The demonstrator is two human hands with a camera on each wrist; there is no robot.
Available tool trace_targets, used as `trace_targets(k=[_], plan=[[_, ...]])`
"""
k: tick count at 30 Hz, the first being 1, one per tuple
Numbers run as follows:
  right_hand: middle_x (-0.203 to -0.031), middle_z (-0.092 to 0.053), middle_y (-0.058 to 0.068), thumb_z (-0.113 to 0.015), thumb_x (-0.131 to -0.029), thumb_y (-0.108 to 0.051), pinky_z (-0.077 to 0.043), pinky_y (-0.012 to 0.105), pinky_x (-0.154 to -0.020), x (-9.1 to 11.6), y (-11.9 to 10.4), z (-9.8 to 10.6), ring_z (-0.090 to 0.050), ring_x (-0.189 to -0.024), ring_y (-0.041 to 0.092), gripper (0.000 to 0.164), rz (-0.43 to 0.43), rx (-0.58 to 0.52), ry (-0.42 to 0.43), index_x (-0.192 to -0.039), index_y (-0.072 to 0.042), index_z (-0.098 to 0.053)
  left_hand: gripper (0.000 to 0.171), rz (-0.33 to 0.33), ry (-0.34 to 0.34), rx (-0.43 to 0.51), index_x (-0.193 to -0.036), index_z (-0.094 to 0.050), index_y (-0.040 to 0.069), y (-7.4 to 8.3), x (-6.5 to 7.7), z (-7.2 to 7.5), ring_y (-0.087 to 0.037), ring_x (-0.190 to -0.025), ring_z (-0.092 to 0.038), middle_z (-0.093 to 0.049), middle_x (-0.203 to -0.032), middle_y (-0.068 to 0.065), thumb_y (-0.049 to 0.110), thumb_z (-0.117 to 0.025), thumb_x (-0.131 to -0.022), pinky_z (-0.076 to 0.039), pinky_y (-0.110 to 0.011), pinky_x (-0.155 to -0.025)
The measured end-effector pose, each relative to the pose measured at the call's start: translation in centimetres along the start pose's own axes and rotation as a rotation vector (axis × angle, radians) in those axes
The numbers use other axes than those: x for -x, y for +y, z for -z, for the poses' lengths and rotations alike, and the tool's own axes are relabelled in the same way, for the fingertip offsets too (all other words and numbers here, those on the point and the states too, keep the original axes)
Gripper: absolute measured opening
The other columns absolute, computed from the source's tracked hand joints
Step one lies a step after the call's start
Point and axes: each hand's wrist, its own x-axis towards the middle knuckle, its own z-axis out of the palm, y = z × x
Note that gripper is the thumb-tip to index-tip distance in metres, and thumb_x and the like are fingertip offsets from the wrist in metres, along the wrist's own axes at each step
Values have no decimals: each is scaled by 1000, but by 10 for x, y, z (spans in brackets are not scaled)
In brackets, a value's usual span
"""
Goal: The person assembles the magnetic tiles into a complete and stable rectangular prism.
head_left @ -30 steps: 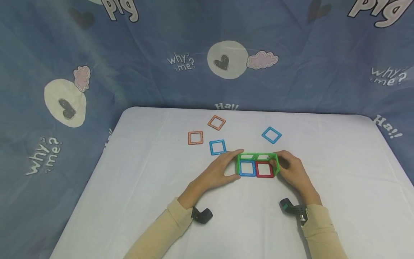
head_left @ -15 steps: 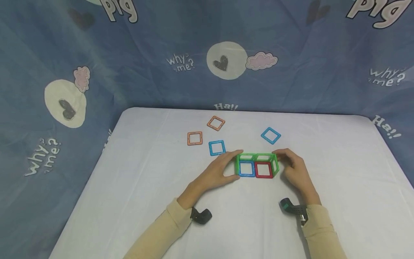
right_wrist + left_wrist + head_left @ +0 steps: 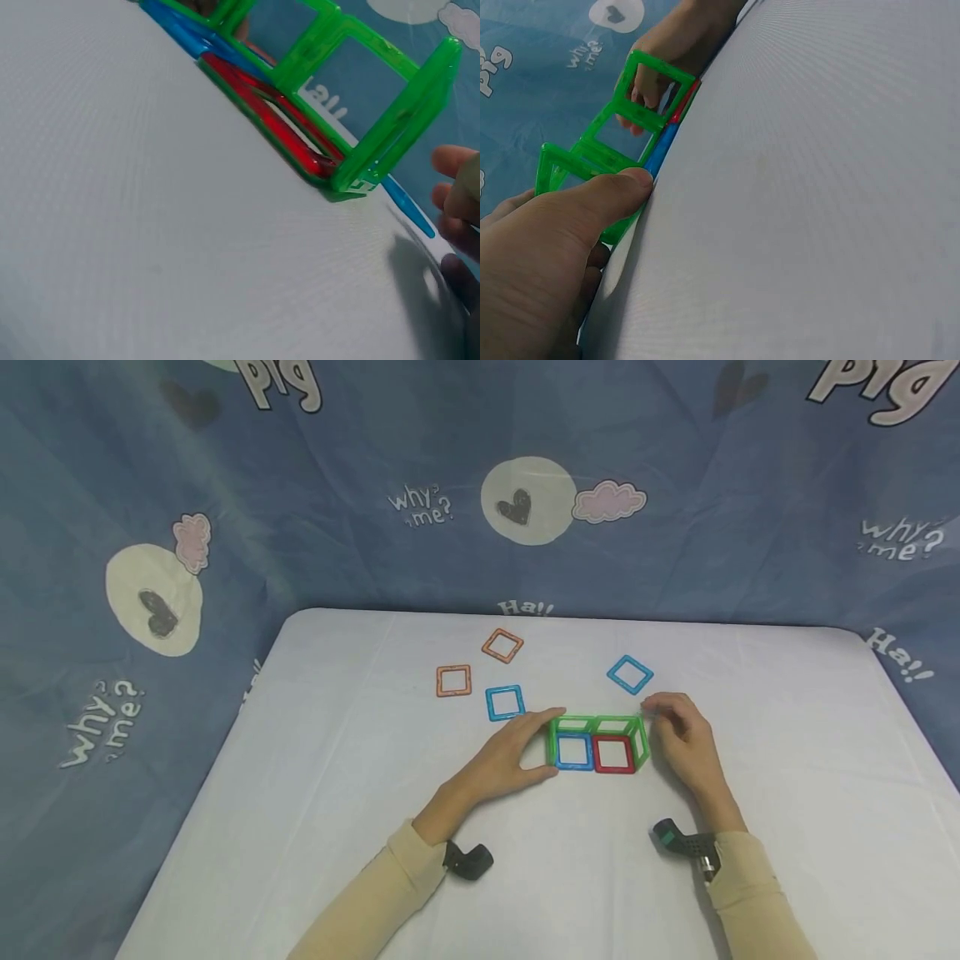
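A small open box of magnetic tiles stands on the white table, its floor made of a blue tile (image 3: 575, 767) and a red tile (image 3: 615, 771). Upright green tiles (image 3: 592, 719) form its back and both ends. My left hand (image 3: 498, 764) grips the left end between thumb and fingers; in the left wrist view the thumb (image 3: 615, 199) presses at the lower corner. Just off the right green end tile (image 3: 412, 112) is my right hand (image 3: 692, 752), fingers loosely curled, holding nothing. The right wrist view catches only part of that hand (image 3: 466, 202).
Behind the box lie loose magnetic tiles: a blue one (image 3: 491, 704) by my left fingers, two orange ones (image 3: 453, 693) (image 3: 492, 653) farther back, and another blue one (image 3: 618, 683) beyond my right hand. A blue printed cloth (image 3: 337, 543) hangs behind the table's far edge.
My right hand has let go of the box's right green end and drawn slightly back and away to the right. The left hand keeps its grip, and the box stays in place.
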Motion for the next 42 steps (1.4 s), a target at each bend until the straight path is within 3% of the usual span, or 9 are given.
trace_targets(k=[2, 5, 8, 11, 16, 24, 42], plan=[[-121, -58, 6, -47, -90, 5, -33, 13, -105, -1, 0, 0, -48, -119, 7, 31, 34, 7, -4, -112, -10, -63, 84, 0, 2, -4, -148, -18, 40, 0, 0, 0, -14, -134, -40, -43, -144, 7, 35, -71, -83, -39, -38, -109], [-129, -54, 9, -49, -90, 4, -31, 33, -114, -3, 0, 0, -42, -129, 24, 33, 62, 9, -21, -117, -9, -62, 84, -1, 2, -12, -148, -18, 40, -1, 0, 0, -14, -135, -40, -43, -144, 7, 36, -71, -83, -39, -38, -109], [-138, -47, 12, -51, -89, 3, -28, 55, -113, -6, 1, 0, -35, -135, 33, 36, 57, 25, -53, -122, -9, -59, 85, -1, -1, -10, -148, -18, 40, 0, 0, 0, -14, -135, -39, -42, -144, 7, 36, -71, -83, -39, -38, -109], [-145, -40, 13, -51, -90, -1, -22, 62, -111, -9, 2, 0, -28, -139, 37, 38, 49, 54, -90, -127, -9, -56, 84, 2, -9, -2, -148, -18, 39, 0, -1, 1, -14, -135, -39, -42, -144, 7, 36, -71, -83, -39, -38, -110], [-149, -34, 16, -51, -92, -4, -18, 66, -111, -13, 4, -3, -22, -142, 40, 41, 92, 154, -140, -133, -9, -52, 84, 13, -21, 0, -148, -18, 39, 1, -1, 1, -14, -135, -38, -42, -145, 7, 36, -71, -83, -38, -37, -110], [-148, -37, 18, -50, -93, -11, -16, 66, -109, -17, 1, -7, -23, -140, 42, 43, 144, 323, -190, -136, -8, -48, 84, 8, -17, -3, -148, -18, 39, 0, -1, 0, -13, -135, -39, -41, -145, 7, 35, -71, -83, -38, -37, -110], [-128, -49, 19, -55, -90, -5, -27, 60, -108, -17, 6, -6, -34, -129, 39, 30, 115, 236, -100, -119, -2, -60, 84, 0, -5, 0, -148, -17, 40, -3, 0, -1, -13, -135, -38, -41, -146, 8, 36, -71, -83, -38, -37, -110]])
